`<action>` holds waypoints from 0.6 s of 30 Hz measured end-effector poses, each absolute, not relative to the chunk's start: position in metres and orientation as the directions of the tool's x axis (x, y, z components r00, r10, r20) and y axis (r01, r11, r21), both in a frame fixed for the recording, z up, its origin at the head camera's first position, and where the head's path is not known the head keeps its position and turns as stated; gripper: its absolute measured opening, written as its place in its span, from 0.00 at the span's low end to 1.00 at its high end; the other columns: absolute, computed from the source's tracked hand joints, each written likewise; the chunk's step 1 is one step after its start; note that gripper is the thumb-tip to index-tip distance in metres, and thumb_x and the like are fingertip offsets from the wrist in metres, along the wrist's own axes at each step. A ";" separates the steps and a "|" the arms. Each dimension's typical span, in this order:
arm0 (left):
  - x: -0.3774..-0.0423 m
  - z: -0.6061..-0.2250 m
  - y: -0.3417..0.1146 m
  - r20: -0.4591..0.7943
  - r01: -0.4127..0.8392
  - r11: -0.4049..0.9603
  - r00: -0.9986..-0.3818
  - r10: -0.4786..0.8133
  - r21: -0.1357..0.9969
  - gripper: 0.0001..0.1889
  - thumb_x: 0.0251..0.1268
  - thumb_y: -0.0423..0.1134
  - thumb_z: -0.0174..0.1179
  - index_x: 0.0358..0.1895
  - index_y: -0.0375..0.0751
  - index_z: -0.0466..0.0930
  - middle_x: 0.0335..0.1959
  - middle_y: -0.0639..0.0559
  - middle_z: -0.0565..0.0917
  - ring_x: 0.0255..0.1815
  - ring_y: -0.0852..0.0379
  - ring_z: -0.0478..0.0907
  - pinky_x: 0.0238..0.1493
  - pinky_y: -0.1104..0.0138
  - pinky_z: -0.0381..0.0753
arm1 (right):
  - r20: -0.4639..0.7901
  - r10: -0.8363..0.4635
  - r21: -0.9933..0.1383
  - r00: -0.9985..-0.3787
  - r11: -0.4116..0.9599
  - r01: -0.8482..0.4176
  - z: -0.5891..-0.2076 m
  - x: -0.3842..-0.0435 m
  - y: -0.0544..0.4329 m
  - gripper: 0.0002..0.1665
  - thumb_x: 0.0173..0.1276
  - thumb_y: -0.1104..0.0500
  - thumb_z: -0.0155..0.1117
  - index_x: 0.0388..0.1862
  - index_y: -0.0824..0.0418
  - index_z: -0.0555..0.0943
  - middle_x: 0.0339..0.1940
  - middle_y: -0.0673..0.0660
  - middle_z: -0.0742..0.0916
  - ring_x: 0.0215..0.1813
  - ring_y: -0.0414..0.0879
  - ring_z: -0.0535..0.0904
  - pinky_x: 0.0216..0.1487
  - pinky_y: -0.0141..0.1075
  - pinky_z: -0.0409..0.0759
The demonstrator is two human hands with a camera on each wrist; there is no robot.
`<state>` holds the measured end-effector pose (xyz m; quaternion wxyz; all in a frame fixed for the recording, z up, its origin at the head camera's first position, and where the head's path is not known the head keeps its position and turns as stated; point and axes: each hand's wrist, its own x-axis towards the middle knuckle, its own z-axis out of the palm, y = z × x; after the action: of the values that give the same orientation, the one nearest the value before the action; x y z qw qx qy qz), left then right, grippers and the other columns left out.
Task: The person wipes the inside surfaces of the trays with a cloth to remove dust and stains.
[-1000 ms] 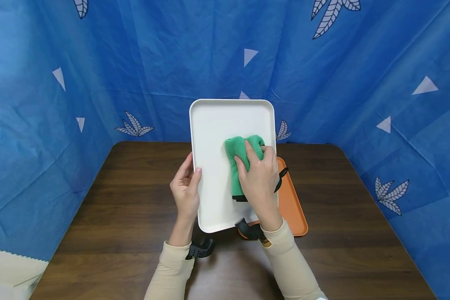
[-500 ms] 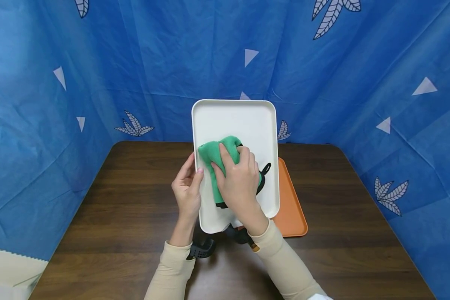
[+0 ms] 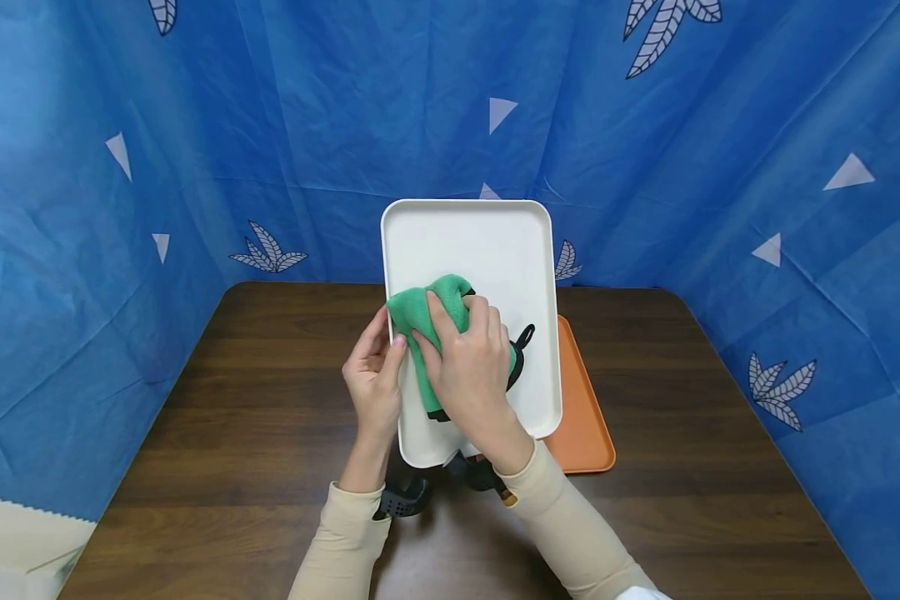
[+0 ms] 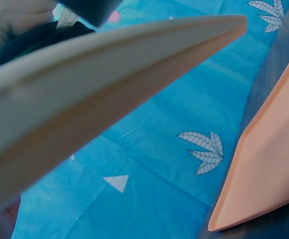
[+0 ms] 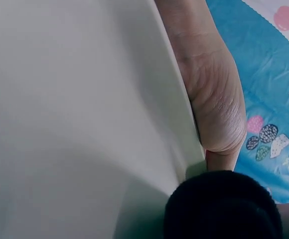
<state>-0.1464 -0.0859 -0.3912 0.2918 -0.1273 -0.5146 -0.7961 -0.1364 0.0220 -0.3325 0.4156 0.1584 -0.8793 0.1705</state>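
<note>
My left hand (image 3: 375, 379) grips the long left edge of a white rectangular tray (image 3: 487, 242), thumb over the rim and fingers behind. The tray is held up, tilted, its inner face toward the head camera. With my right hand (image 3: 468, 367) I hold a folded green cloth (image 3: 420, 312) with black trim and a black loop against the tray's left part, right beside the left thumb. In the right wrist view the tray's inside (image 5: 74, 99) fills the left, and the left hand (image 5: 212, 94) wraps its rim. The left wrist view shows the tray's edge (image 4: 109, 79) from the side.
An orange tray (image 3: 581, 408) lies on the dark wooden table (image 3: 270, 417), partly hidden behind the white tray. A blue patterned curtain (image 3: 330, 125) hangs behind and at both sides. A pale cloth or cover (image 3: 22, 542) shows at the lower left.
My right hand has slid the green cloth leftward across the white tray, from its right side to its left rim. The left hand and the tray have stayed almost still.
</note>
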 end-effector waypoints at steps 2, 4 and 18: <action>-0.147 -0.391 -0.086 0.502 0.595 -0.304 -0.798 -0.333 0.744 0.22 0.67 0.24 0.55 0.64 0.25 0.70 0.56 0.54 0.83 0.57 0.60 0.80 0.56 0.71 0.79 | 0.785 -0.139 -0.166 -0.604 0.891 -0.422 -0.333 -0.137 0.024 0.25 0.61 0.50 0.72 0.57 0.56 0.83 0.44 0.66 0.81 0.42 0.57 0.77 0.32 0.44 0.75; -0.146 -0.391 -0.085 0.501 0.593 -0.306 -0.799 -0.332 0.745 0.22 0.67 0.24 0.55 0.64 0.25 0.71 0.56 0.54 0.83 0.57 0.60 0.80 0.55 0.70 0.79 | 0.784 -0.141 -0.166 -0.604 0.891 -0.424 -0.333 -0.136 0.026 0.25 0.61 0.50 0.72 0.57 0.56 0.83 0.44 0.66 0.81 0.43 0.57 0.77 0.32 0.44 0.75; -0.145 -0.391 -0.090 0.489 0.579 -0.321 -0.811 -0.322 0.750 0.23 0.68 0.26 0.55 0.66 0.28 0.70 0.58 0.50 0.82 0.53 0.58 0.82 0.49 0.68 0.83 | 0.756 -0.067 -0.241 -0.651 0.897 -0.372 -0.339 -0.136 0.054 0.26 0.59 0.52 0.74 0.57 0.56 0.83 0.44 0.67 0.80 0.45 0.60 0.78 0.34 0.48 0.76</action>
<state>-0.1455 -0.0902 -0.3914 0.2804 -0.1259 -0.5107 -0.8029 -0.1360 0.0542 -0.3389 0.3993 0.1234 -0.8882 0.1909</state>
